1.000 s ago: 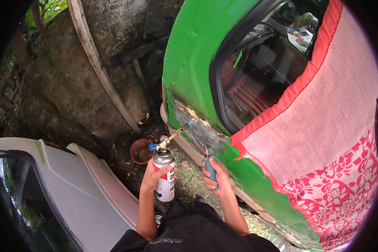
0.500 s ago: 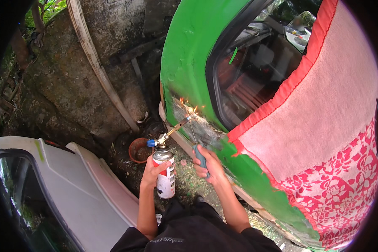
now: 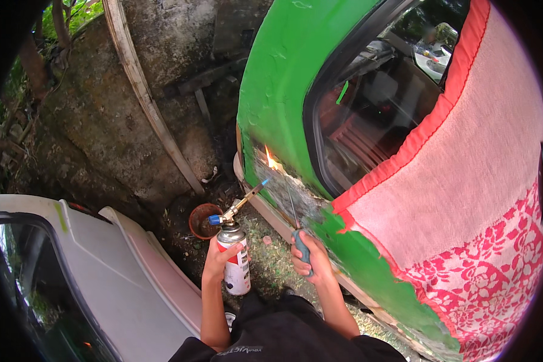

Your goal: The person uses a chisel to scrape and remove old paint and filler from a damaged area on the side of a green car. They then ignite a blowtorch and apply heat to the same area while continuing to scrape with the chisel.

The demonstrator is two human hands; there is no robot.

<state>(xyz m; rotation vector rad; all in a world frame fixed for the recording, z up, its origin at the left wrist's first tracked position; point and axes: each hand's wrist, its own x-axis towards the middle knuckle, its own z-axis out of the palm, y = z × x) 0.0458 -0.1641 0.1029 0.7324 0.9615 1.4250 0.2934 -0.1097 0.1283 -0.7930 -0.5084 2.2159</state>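
My left hand (image 3: 218, 258) is wrapped round the white and red canister of a gas torch (image 3: 237, 274). Its brass nozzle points up and right, with a short blue flame at the end beside the green vehicle panel (image 3: 262, 78). On the panel's bare, scorched patch (image 3: 283, 188) burns an orange flame (image 3: 271, 158). My right hand (image 3: 315, 256) grips the grey-blue handle of a screwdriver-like tool (image 3: 303, 248). The tool's long thin shaft reaches up and left over the patch; whether its tip touches the surface I cannot tell.
A pink and red patterned cloth (image 3: 452, 163) drapes over the vehicle, beside its window (image 3: 380, 114). On the left stands a white car (image 3: 108, 265). A reddish-brown pot (image 3: 204, 222) sits on the ground near a stained wall (image 3: 102, 114) with a leaning wooden strip (image 3: 142, 90).
My right hand has drawn the tool back, down and right. The torch nozzle has moved slightly away from the patch. Several small flames have given way to one taller orange flame.
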